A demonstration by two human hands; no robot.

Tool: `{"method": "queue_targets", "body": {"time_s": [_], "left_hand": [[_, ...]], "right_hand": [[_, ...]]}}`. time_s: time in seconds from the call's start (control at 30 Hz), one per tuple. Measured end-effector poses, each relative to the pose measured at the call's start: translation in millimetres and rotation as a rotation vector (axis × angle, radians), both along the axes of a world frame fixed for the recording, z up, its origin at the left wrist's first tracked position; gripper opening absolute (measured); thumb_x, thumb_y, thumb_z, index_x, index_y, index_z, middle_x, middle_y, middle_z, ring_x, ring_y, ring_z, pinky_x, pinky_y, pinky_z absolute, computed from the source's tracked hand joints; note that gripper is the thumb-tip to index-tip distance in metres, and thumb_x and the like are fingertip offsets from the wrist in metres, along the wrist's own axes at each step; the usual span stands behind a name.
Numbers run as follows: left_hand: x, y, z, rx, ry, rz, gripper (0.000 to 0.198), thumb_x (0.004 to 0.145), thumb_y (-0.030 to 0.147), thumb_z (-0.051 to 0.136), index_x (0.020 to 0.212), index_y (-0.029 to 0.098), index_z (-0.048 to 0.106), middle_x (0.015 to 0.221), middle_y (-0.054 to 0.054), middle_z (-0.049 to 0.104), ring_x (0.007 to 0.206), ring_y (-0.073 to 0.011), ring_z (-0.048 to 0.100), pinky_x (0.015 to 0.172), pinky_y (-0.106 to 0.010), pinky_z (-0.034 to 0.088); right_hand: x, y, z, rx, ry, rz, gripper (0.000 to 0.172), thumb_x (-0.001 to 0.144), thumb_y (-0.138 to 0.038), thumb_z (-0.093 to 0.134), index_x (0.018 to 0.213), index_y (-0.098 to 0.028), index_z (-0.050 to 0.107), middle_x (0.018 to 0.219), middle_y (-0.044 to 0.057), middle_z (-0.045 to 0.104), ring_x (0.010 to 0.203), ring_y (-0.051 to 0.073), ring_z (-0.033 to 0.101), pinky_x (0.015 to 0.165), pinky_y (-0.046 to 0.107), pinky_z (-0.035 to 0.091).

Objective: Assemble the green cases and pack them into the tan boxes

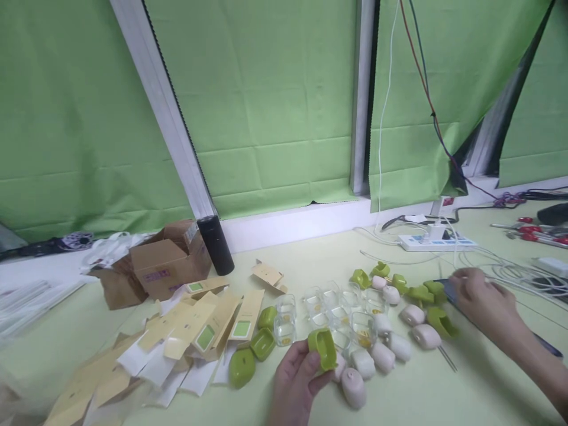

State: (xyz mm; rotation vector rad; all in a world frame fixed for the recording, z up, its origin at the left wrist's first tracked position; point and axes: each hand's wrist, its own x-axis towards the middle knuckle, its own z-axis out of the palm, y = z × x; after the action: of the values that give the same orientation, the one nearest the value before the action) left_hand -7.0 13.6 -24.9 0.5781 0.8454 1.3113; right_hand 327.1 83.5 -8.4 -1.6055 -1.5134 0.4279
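My left hand (295, 381) is at the bottom centre, closed on a green plastic cap (323, 349) pinched between thumb and fingers. Just right of it lie several beige rounded pieces (382, 355), and behind them clear square cups (337, 307). My right hand (481, 302) reaches out at the right, its fingers resting on a dark flat phone (446, 288) next to more green caps (421, 293). Whether those fingers grip the phone is blurred.
Flattened yellow card boxes (195, 328) litter the left side. An open brown carton (164, 266) and a black cylinder (216, 245) stand behind them. A white power strip (437, 242) with cables lies at the back right, red-handled tools (532, 232) beyond. Green cloth hangs behind.
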Motion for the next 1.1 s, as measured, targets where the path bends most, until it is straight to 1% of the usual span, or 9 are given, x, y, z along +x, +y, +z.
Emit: {"method": "queue_targets", "body": {"time_s": [0.1, 0.13, 0.2, 0.3, 0.37, 0.53, 0.7, 0.87, 1.1], "left_hand": [[-2.1, 2.9, -5.9, 0.022, 0.032, -0.003, 0.036, 0.057, 0.037, 0.082, 0.079, 0.012, 0.069, 0.078, -0.008, 0.071, 0.071, -0.0172, 0.064, 0.064, -0.027, 0.053], [-2.9, 3.8, -7.6, 0.036, 0.048, -0.001, 0.035, 0.058, 0.037, 0.082, 0.079, 0.012, 0.07, 0.078, -0.007, 0.071, 0.069, -0.0166, 0.063, 0.06, -0.026, 0.052], [-4.5, 5.2, -9.7, 0.065, 0.06, 0.005, 0.033, 0.06, 0.036, 0.08, 0.082, 0.013, 0.071, 0.079, -0.008, 0.071, 0.069, -0.0156, 0.063, 0.059, -0.024, 0.051], [-6.1, 5.9, -9.7, 0.105, 0.011, -0.008, 0.033, 0.064, 0.032, 0.079, 0.089, 0.013, 0.072, 0.091, -0.01, 0.072, 0.084, -0.0179, 0.065, 0.076, -0.026, 0.052], [-6.2, 5.5, -9.0, 0.119, -0.032, -0.024, 0.032, 0.064, 0.03, 0.079, 0.091, 0.013, 0.072, 0.098, -0.011, 0.072, 0.093, -0.0197, 0.064, 0.085, -0.028, 0.049], [-2.6, 2.7, -9.2, 0.121, -0.029, -0.006, 0.029, 0.063, 0.028, 0.079, 0.087, 0.013, 0.072, 0.093, -0.01, 0.073, 0.087, -0.0184, 0.065, 0.081, -0.027, 0.05], [-0.1, 0.6, -8.9, 0.121, 0.066, 0.02, 0.031, 0.059, 0.031, 0.082, 0.083, 0.014, 0.071, 0.088, -0.008, 0.073, 0.09, -0.0202, 0.064, 0.085, -0.029, 0.047], [-1.9, 1.1, -10.8, 0.133, 0.138, 0.02, 0.035, 0.056, 0.034, 0.082, 0.082, 0.015, 0.069, 0.091, -0.01, 0.073, 0.09, -0.0217, 0.064, 0.087, -0.033, 0.047], [-5.7, 3.2, -18.1, 0.203, 0.269, 0.026, 0.034, 0.056, 0.036, 0.081, 0.08, 0.014, 0.07, 0.084, -0.01, 0.073, 0.083, -0.0232, 0.065, 0.078, -0.032, 0.05]], "right_hand": [[-43.3, -8.1, 3.7, -0.006, 0.044, 0.046, 0.039, 0.086, -0.06, 0.041, 0.099, -0.025, 0.05, 0.073, 0.007, 0.066, 0.068, 0.026, 0.064, 0.056, 0.041, 0.053], [-63.5, -12.0, 7.3, -0.009, 0.067, 0.12, 0.039, 0.085, -0.061, 0.042, 0.097, -0.025, 0.053, 0.068, 0.004, 0.064, 0.063, 0.023, 0.063, 0.053, 0.037, 0.053], [-107.6, -21.1, 15.7, -0.017, 0.238, 0.395, 0.037, 0.084, -0.058, 0.049, 0.096, -0.024, 0.058, 0.07, 0.003, 0.065, 0.066, 0.022, 0.064, 0.058, 0.036, 0.055], [-164.4, -35.0, 23.3, -0.107, 0.39, 0.7, 0.026, 0.089, -0.045, 0.049, 0.103, -0.024, 0.056, 0.077, 0.001, 0.066, 0.077, 0.019, 0.065, 0.072, 0.035, 0.054], [-185.6, -42.1, 20.9, -0.107, 0.401, 0.759, 0.02, 0.092, -0.038, 0.048, 0.106, -0.025, 0.052, 0.08, -0.001, 0.067, 0.081, 0.018, 0.064, 0.076, 0.034, 0.051], [-191.2, -47.3, 4.6, 0.066, 0.163, 0.591, 0.009, 0.087, -0.03, 0.055, 0.087, -0.025, 0.062, 0.089, 0.002, 0.066, 0.09, 0.021, 0.058, 0.081, 0.035, 0.046], [-190.0, -48.6, 2.6, 0.054, 0.067, 0.498, 0.009, 0.081, -0.023, 0.06, 0.081, -0.025, 0.068, 0.082, 0.003, 0.067, 0.084, 0.021, 0.058, 0.075, 0.035, 0.047], [-194.4, -49.7, 2.2, 0.128, -0.006, 0.488, 0.012, 0.082, -0.019, 0.058, 0.08, -0.024, 0.068, 0.077, 0.002, 0.068, 0.079, 0.021, 0.057, 0.072, 0.036, 0.044], [-194.4, -51.9, 3.4, 0.102, -0.035, 0.595, 0.019, 0.082, -0.011, 0.053, 0.073, -0.023, 0.064, 0.072, -0.001, 0.065, 0.079, 0.019, 0.055, 0.072, 0.033, 0.042]]}}
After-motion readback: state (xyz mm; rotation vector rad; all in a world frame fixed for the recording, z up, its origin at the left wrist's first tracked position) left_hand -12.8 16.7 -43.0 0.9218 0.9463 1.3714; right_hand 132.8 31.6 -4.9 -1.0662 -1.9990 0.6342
